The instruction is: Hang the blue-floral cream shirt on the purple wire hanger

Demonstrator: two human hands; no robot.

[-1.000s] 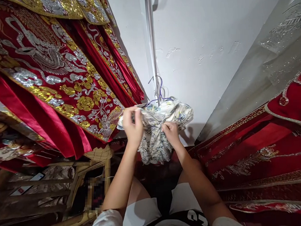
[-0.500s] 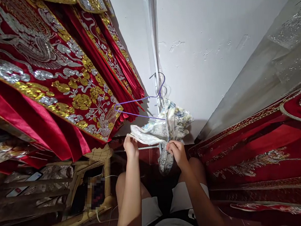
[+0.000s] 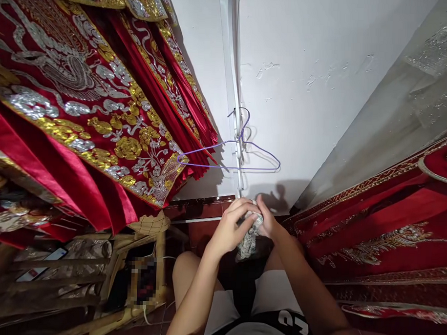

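My left hand [image 3: 228,229] and my right hand [image 3: 267,222] meet in front of me, both closed around a bunched white cloth with a blue and grey floral print [image 3: 248,239]. A short tail of the cloth hangs below the fingers. Above the hands a bare purple wire hanger [image 3: 229,155] hangs from a hook on the white wall [image 3: 303,92], with nothing on it.
Red garments with gold and silver embroidery [image 3: 82,113] hang thickly at the left. More red embroidered fabric [image 3: 386,227] hangs at the right. A wooden chair frame [image 3: 95,275] with a woven seat stands at the lower left. A white pipe [image 3: 232,80] runs down the wall.
The floral cloth has come off the purple hanger, which now hangs bare. My hands have come together lower down and gathered the cloth into a small bundle.
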